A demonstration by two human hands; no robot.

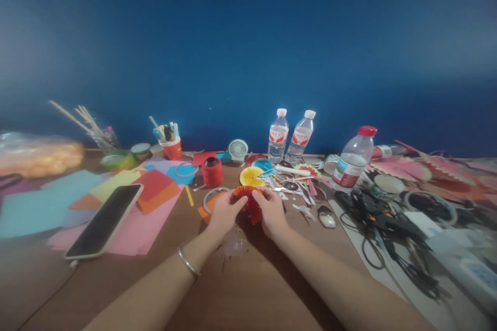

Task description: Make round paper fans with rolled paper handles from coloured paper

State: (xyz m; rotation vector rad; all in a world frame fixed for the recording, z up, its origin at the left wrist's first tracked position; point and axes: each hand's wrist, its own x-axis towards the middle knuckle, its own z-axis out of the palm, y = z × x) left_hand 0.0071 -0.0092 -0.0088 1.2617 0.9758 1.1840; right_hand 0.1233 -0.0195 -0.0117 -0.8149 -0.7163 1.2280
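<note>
A red pleated paper fan (253,206) is held up between both hands over the brown table. My left hand (227,211) pinches its left side, thumb on the near face. On the right edge, my right hand (272,213) grips it the same way; the fingers behind the paper are partly hidden. Just beyond the hands lie a yellow pleated paper rosette (251,176) and a blue one (263,167). A red spool-like object (212,172) stands left of them. An orange piece of paper (203,214) sits beside my left hand.
Coloured paper sheets (155,227) and a phone (104,222) cover the left. A cup of pens (171,148) and a small fan (238,150) stand at the back, near two water bottles (277,137). Paper scraps (305,211), a larger bottle (353,160) and tangled cables (382,217) occupy the right.
</note>
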